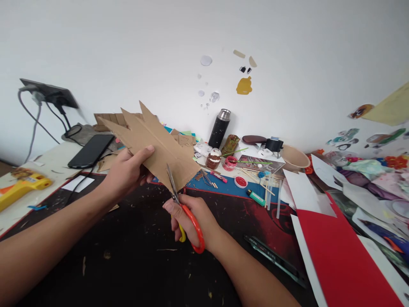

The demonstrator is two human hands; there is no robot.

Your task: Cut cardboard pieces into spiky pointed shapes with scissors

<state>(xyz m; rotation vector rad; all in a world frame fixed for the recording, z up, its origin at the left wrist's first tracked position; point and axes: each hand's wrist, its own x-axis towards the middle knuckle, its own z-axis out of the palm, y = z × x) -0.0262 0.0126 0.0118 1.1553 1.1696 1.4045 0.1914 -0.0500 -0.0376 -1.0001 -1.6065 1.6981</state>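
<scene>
My left hand [132, 166] grips a piece of brown cardboard [156, 140] by its lower left edge, thumb on top and the other fingers underneath. Pointed spikes are cut along the cardboard's upper left side. In my right hand [191, 217] is a pair of scissors [195, 226] with red and yellow handles. Its blades lie at the cardboard's lower edge, one of them showing over the face of the board. Both hands are held above the dark desk mat [134, 256].
To the left lie a yellow glue gun [25, 189] and a black phone [91, 151]. Behind stand a black thermos [219, 128], paint jars [214, 158] and a beige bowl [294, 157]. A box cutter [275, 260] and red paper [338, 251] lie right. Cardboard scraps dot the mat.
</scene>
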